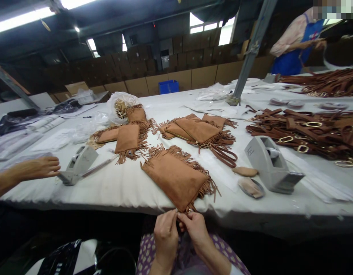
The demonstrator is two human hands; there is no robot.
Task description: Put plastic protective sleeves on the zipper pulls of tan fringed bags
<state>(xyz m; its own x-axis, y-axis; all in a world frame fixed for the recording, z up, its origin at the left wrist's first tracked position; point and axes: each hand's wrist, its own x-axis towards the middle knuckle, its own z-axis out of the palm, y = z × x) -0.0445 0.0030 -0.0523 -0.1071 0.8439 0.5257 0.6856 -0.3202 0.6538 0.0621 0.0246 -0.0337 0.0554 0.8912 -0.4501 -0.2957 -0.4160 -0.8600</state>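
Observation:
A tan fringed suede pouch point(176, 173) lies flat, its near corner at the table's front edge. My left hand point(166, 233) is closed in a pinch at that corner. Close against it, my right hand point(197, 231) is also closed, thumb and forefinger together by the same corner. A small metal fitting shows just above the right fingers. Exactly what sits between the fingertips is too small to make out. Behind this pouch lie more tan fringed pouches point(197, 128), one with a brown wrist strap point(223, 152).
Grey tape dispensers stand left point(78, 164) and right point(269, 164). Brown straps with gold rings point(305, 131) are heaped at right. Another person's hand point(38, 167) reaches in from the left. A person in a blue apron point(293, 49) stands far right. A metal post point(252, 53) rises behind.

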